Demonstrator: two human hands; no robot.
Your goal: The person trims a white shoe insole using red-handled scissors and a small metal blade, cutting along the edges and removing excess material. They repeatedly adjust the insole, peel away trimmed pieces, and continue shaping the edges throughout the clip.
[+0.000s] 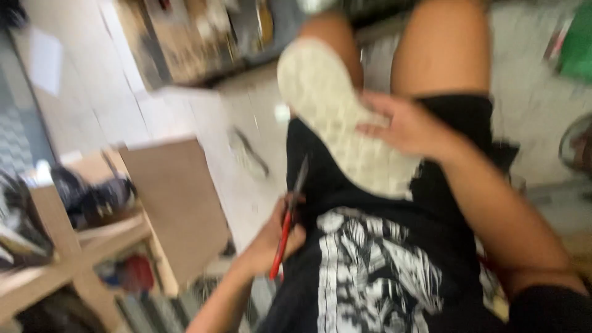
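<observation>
Pale floor tiles [203, 123] run under us, blurred by the camera's motion, with a wooden shelf unit [74, 246] at the lower left holding dark, indistinct clutter and a red item low down. A flat brown board [176, 206] leans against that unit.

We sit with bare legs stretched forward, wearing a black shirt with a white print [376, 271]. A whitish shoe sole [339, 117] lies across our lap, its patterned underside facing up. Our right hand [407, 126] rests open on the sole, fingers spread over its middle, pressing it against the dark shorts [462, 117].

Our left hand [274, 237] is closed around the red handles of a pair of scissors [291, 216], the grey blades pointing up toward the sole's near edge, just beside it; we cannot tell whether the tips touch it.
</observation>
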